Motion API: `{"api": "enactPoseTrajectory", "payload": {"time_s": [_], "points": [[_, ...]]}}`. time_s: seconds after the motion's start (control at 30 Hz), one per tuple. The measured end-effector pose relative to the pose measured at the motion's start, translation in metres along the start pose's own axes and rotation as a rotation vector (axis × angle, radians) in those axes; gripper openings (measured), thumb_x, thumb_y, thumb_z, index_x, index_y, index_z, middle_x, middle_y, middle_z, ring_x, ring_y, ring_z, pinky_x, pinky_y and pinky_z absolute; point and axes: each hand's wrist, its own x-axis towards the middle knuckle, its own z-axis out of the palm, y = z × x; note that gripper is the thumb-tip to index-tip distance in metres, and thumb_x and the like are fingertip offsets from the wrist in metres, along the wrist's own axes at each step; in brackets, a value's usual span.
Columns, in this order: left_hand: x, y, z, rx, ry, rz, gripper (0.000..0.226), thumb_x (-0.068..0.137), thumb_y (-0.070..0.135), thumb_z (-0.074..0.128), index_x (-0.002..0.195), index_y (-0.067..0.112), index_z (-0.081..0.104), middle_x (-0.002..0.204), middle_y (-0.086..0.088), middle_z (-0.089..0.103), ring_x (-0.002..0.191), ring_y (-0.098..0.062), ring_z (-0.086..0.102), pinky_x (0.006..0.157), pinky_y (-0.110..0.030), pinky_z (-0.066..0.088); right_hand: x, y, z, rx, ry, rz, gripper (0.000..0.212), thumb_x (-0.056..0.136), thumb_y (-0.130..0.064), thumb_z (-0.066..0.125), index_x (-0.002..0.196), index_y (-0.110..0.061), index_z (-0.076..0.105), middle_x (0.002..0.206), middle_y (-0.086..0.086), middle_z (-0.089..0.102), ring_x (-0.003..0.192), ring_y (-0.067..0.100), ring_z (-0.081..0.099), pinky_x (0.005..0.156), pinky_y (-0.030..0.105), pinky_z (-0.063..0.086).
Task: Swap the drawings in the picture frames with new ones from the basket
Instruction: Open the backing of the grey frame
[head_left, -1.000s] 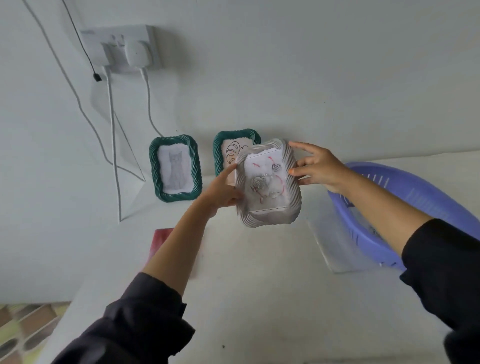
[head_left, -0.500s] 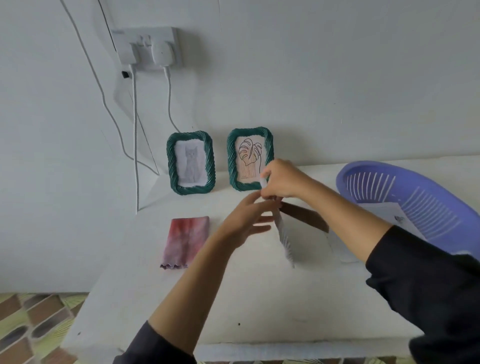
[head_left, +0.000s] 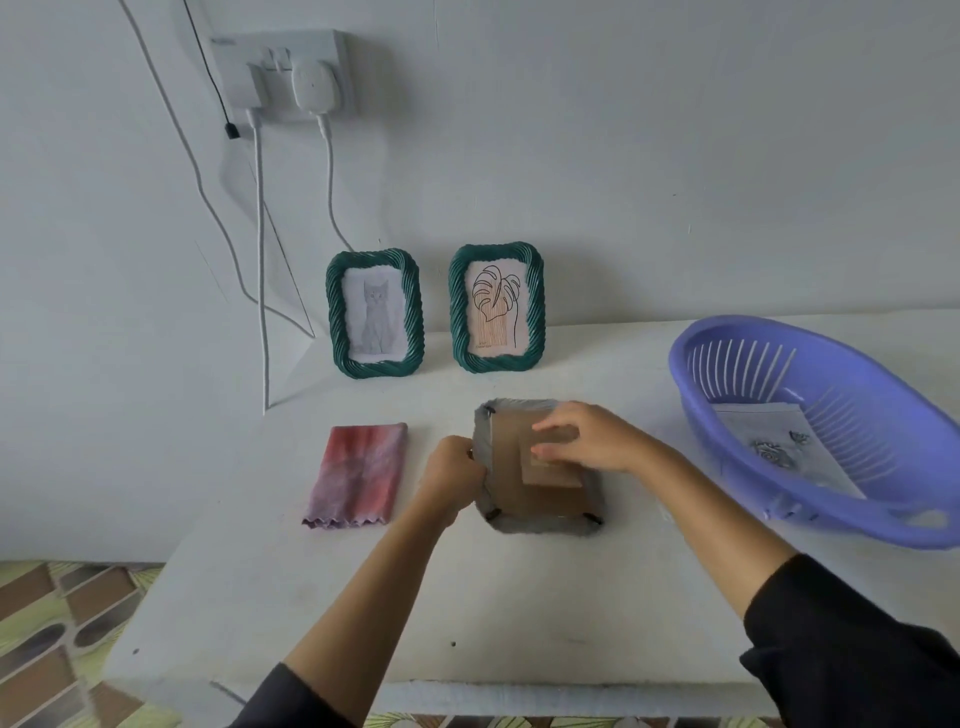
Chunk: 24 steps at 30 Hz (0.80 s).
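While the left hand (head_left: 451, 470) pinches the left edge of a grey ribbed picture frame (head_left: 537, 465) lying face-down on the white bench (head_left: 363, 597), the right hand (head_left: 587, 439) rests flat, fingers (head_left: 553, 427) loosely spread, on its brown cardboard backing (head_left: 524, 493). Opening has barely begun; fresh drawings (head_left: 779, 449) wait in the purple plastic basket (head_left: 883, 509), and two green frames (head_left: 374, 313) stand untouched.

We are looking at what seems to be a room in a home. We are seeing a plain white desk (head_left: 363, 597) pushed against a bare painted wall (head_left: 675, 156), a wall socket (head_left: 280, 73) with chargers plugged in and their cables (head_left: 260, 260) hanging down, two small green picture frames (head_left: 374, 312) leaning on the wall, a folded cloth (head_left: 358, 483), a purple plastic basket (head_left: 831, 441), and patterned flooring (head_left: 57, 639) showing below.
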Motion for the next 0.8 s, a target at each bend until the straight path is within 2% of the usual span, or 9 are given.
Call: {"api": "enactPoseTrajectory", "payload": {"time_s": [0.07, 0.13, 0.23, 0.3, 0.4, 0.5, 0.57, 0.7, 0.8], "points": [[0.007, -0.009, 0.006, 0.066, 0.027, 0.030, 0.020, 0.069, -0.004, 0.044, 0.070, 0.001, 0.063, 0.065, -0.009, 0.050, 0.060, -0.020, 0.040, 0.053, -0.030, 0.030, -0.003, 0.016, 0.014, -0.022, 0.055, 0.016, 0.050, 0.079, -0.040, 0.068, 0.124, -0.022, 0.058, 0.143, 0.001, 0.039, 0.132, 0.021, 0.033, 0.109, 0.035, 0.028], [0.013, -0.013, 0.009, 0.118, 0.051, 0.058, 0.021, 0.073, -0.004, 0.045, 0.071, 0.010, 0.061, 0.067, -0.010, 0.052, 0.060, -0.020, 0.041, 0.053, -0.029, 0.032, -0.007, 0.027, 0.024, -0.070, 0.101, 0.012, 0.052, 0.077, -0.043, 0.069, 0.125, -0.028, 0.056, 0.148, -0.004, 0.031, 0.134, 0.023, 0.027, 0.110, 0.038, 0.026], [0.013, -0.009, 0.009, 0.134, 0.092, 0.084, 0.020, 0.076, -0.001, 0.048, 0.074, 0.009, 0.065, 0.071, -0.011, 0.055, 0.067, -0.024, 0.047, 0.059, -0.030, 0.038, -0.009, 0.034, 0.032, -0.119, 0.134, -0.029, 0.054, 0.078, -0.046, 0.066, 0.128, -0.031, 0.054, 0.149, -0.006, 0.029, 0.131, 0.022, 0.027, 0.108, 0.036, 0.026], [0.014, -0.004, 0.008, 0.161, 0.130, 0.101, 0.022, 0.084, 0.004, 0.052, 0.097, 0.003, 0.070, 0.093, -0.015, 0.067, 0.087, -0.030, 0.060, 0.076, -0.030, 0.046, -0.007, 0.038, 0.032, -0.094, 0.139, -0.051, 0.050, 0.078, -0.045, 0.066, 0.125, -0.030, 0.056, 0.148, -0.006, 0.030, 0.131, 0.022, 0.027, 0.109, 0.037, 0.026], [0.022, 0.009, 0.002, 0.249, 0.190, 0.178, 0.031, 0.092, 0.013, 0.051, 0.119, 0.003, 0.061, 0.124, -0.013, 0.061, 0.116, -0.026, 0.054, 0.096, -0.031, 0.042, 0.001, 0.042, 0.025, 0.161, 0.226, -0.068, 0.032, 0.083, -0.033, 0.065, 0.114, -0.025, 0.065, 0.136, 0.000, 0.042, 0.129, 0.021, 0.036, 0.110, 0.037, 0.030], [0.042, 0.016, 0.000, 0.287, 0.163, 0.211, 0.032, 0.094, 0.018, 0.051, 0.124, 0.010, 0.057, 0.125, -0.014, 0.057, 0.115, -0.025, 0.053, 0.094, -0.029, 0.040, 0.015, 0.048, 0.014, 0.188, 0.384, -0.042, 0.023, 0.088, -0.015, 0.058, 0.109, -0.015, 0.068, 0.120, 0.008, 0.055, 0.114, 0.022, 0.052, 0.096, 0.026, 0.039], [0.051, 0.017, -0.001, 0.328, 0.111, 0.229, 0.031, 0.093, 0.018, 0.052, 0.123, 0.011, 0.059, 0.123, -0.013, 0.059, 0.112, -0.025, 0.055, 0.092, -0.028, 0.040, 0.024, 0.053, 0.009, 0.148, 0.395, -0.011, 0.023, 0.089, -0.011, 0.054, 0.108, -0.014, 0.067, 0.117, 0.008, 0.058, 0.107, 0.022, 0.055, 0.090, 0.027, 0.042], [0.066, 0.015, -0.004, 0.390, 0.069, 0.294, 0.024, 0.091, 0.016, 0.056, 0.110, 0.011, 0.068, 0.115, -0.012, 0.063, 0.103, -0.024, 0.057, 0.087, -0.027, 0.040, 0.040, 0.062, 0.009, 0.132, 0.344, 0.013, 0.024, 0.090, -0.009, 0.051, 0.107, -0.011, 0.067, 0.116, 0.008, 0.060, 0.080, 0.008, 0.048, 0.078, 0.023, 0.036], [0.074, 0.014, -0.007, 0.440, 0.027, 0.357, 0.020, 0.087, 0.015, 0.062, 0.104, 0.010, 0.071, 0.109, -0.012, 0.064, 0.089, -0.017, 0.054, 0.081, -0.024, 0.039, 0.048, 0.067, 0.007, 0.107, 0.339, 0.000, 0.021, 0.089, -0.009, 0.053, 0.103, -0.010, 0.068, 0.111, 0.007, 0.064, 0.078, 0.009, 0.047, 0.074, 0.021, 0.035]]}}
